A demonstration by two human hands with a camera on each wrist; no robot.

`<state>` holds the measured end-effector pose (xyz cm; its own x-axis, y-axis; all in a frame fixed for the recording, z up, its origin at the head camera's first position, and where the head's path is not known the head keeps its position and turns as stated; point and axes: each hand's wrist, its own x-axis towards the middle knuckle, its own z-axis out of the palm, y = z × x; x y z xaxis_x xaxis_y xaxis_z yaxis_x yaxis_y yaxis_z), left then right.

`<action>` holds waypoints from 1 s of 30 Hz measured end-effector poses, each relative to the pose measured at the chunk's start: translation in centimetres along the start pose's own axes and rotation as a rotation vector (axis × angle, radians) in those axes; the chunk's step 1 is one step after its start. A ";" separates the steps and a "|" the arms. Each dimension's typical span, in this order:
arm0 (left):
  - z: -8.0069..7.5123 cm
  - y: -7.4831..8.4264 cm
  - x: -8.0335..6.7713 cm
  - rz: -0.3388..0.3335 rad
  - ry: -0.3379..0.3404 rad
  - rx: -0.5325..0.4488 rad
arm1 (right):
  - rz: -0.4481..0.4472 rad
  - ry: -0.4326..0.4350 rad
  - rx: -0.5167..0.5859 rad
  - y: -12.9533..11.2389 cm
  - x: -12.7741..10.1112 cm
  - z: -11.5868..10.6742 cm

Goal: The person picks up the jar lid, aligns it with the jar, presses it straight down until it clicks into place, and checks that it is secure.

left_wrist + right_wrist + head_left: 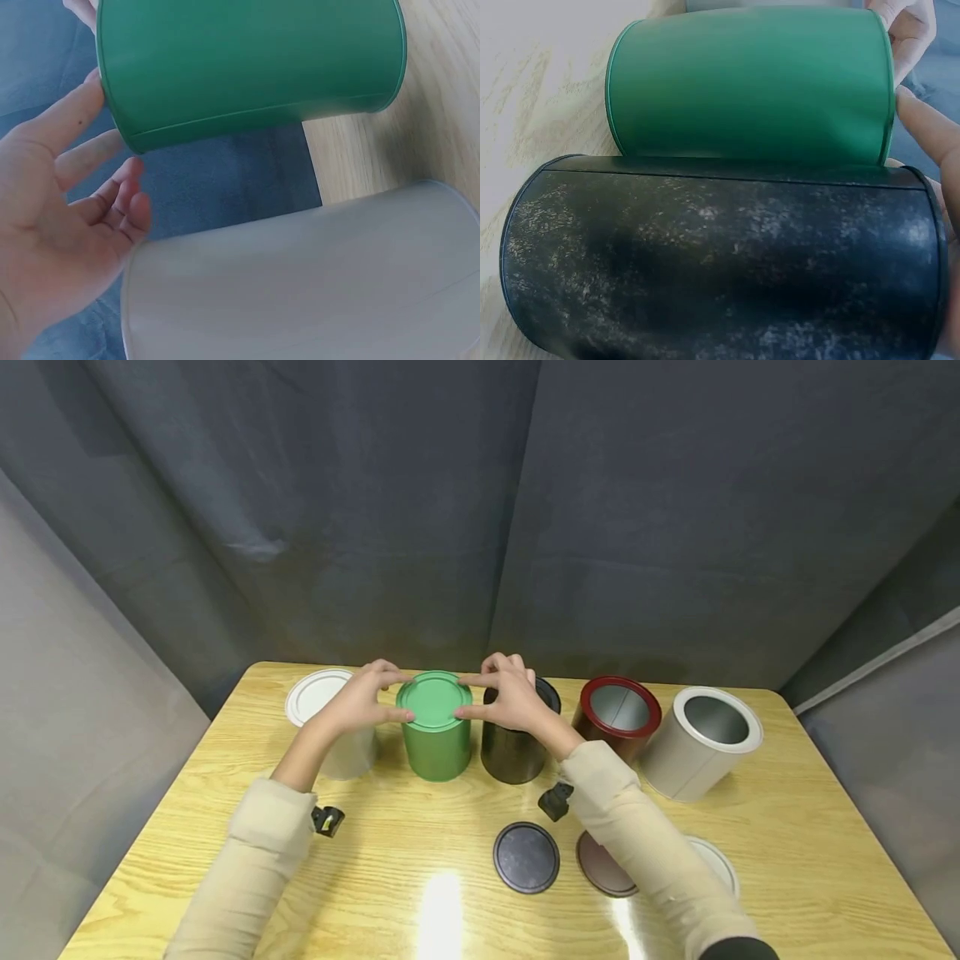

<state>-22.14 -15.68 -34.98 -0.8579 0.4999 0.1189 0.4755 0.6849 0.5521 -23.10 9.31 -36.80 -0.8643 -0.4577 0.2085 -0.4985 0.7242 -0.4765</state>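
Note:
A green can (437, 750) stands at the back middle of the wooden table (420, 893) with a green lid (435, 700) on top. My left hand (401, 697) holds the lid's left rim between index finger and thumb; my right hand (463, 695) holds the right rim the same way. In the left wrist view the thumb of my left hand (67, 195) touches the top edge of the green can (247, 60), the other fingers loose. The right wrist view shows the green can (750, 82) behind a black can (720, 255), with my right fingers (922, 120) at its rim.
A pale can (348, 753) topped by a white lid (318, 693) stands left of the green one. To the right are an open black can (513, 750), a red can (618, 714) and a white can (705, 742). Black (527, 857), reddish (603, 867) and white (718, 860) lids lie in front.

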 end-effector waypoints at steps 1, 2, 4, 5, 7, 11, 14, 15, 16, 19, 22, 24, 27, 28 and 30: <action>0.0 0.0 0.0 0.006 0.011 -0.003 | -0.009 0.012 0.010 0.0 -0.1 -0.1; 0.1 0.0 -0.1 0.012 0.021 -0.009 | -0.018 0.023 0.024 0.0 -0.3 -0.1; 0.1 0.0 -0.2 0.027 0.044 -0.014 | -0.040 0.042 0.048 0.0 -0.5 -0.3; 0.1 0.1 -0.2 0.034 0.055 -0.017 | -0.049 0.049 0.062 -0.1 -0.7 -0.4; 0.2 0.2 -0.4 0.050 0.074 -0.024 | -0.066 0.058 0.086 -0.1 -1.0 -0.5; 0.4 0.6 -0.6 0.074 0.099 -0.052 | -0.093 0.081 0.125 -0.3 -1.6 -0.7; 0.6 0.8 -0.8 0.084 0.112 -0.079 | -0.119 0.112 0.143 -0.4 -1.9 -0.9; 0.7 0.9 -0.8 0.087 0.116 -0.089 | -0.129 0.126 0.149 -0.4 -2.1 -0.9; 0.8 1.0 -0.9 0.088 0.122 -0.100 | -0.140 0.139 0.156 -0.4 -2.2 -0.9; 1.2 1.1 -1.1 0.098 0.143 -0.136 | -0.158 0.177 0.167 -0.4 -2.7 -1.1; 1.5 1.2 -1.4 0.109 0.165 -0.161 | -0.159 0.192 0.186 -0.4 -3.4 -1.4; 1.8 1.4 -1.6 0.114 0.179 -0.173 | -0.152 0.193 0.191 -0.5 -3.8 -1.7; 2.2 1.6 -2.0 0.110 0.194 -0.197 | -0.151 0.187 0.210 -0.7 -4.4 -1.9; 2.3 1.7 -2.1 0.107 0.196 -0.203 | -0.152 0.186 0.220 -0.8 -4.6 -2.0; 2.6 2.0 -2.3 0.109 0.198 -0.220 | -0.150 0.192 0.237 -0.8 -5.0 -2.1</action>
<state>-18.73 -14.14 -36.29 -0.8359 0.4363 0.3330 0.5315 0.4916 0.6899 -18.56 12.08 -35.66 -0.7907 -0.4281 0.4377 -0.6109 0.5057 -0.6091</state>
